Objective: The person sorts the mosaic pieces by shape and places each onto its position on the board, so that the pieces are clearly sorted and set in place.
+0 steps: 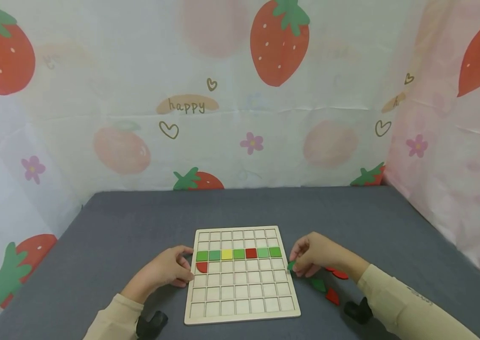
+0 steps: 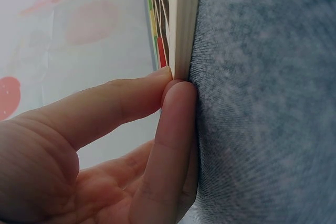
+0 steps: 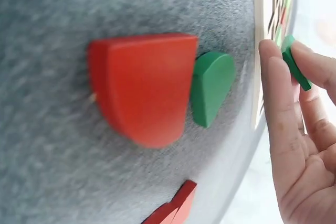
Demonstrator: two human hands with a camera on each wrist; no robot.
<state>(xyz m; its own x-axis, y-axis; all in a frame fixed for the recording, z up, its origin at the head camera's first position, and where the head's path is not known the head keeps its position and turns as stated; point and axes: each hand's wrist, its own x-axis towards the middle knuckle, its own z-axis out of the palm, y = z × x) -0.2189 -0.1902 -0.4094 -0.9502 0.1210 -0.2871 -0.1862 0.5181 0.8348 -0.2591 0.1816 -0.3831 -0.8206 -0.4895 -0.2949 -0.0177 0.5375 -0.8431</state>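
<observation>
A pale wooden grid board (image 1: pixel 240 308) lies on the table; one row holds green, yellow and red square tiles (image 1: pixel 227 254). Below that row's left end is a red round-edged piece (image 1: pixel 201 267). My left hand (image 1: pixel 172 268) holds the board's left edge; in the left wrist view the thumb (image 2: pixel 131 95) touches the rim's top and a finger (image 2: pixel 176 129) its side. Just off the right edge, my right hand (image 1: pixel 314 252) pinches a small green piece (image 3: pixel 295 66) between thumb and finger. Its full outline is partly hidden by the fingers.
Right of the board lie a loose green piece (image 1: pixel 318 284), a red piece (image 1: pixel 332 296) and more red pieces (image 1: pixel 340 274) under the right forearm. A strawberry-print curtain (image 1: pixel 240 141) hangs behind the grey table (image 1: pixel 146 212). Black straps show at both wrists.
</observation>
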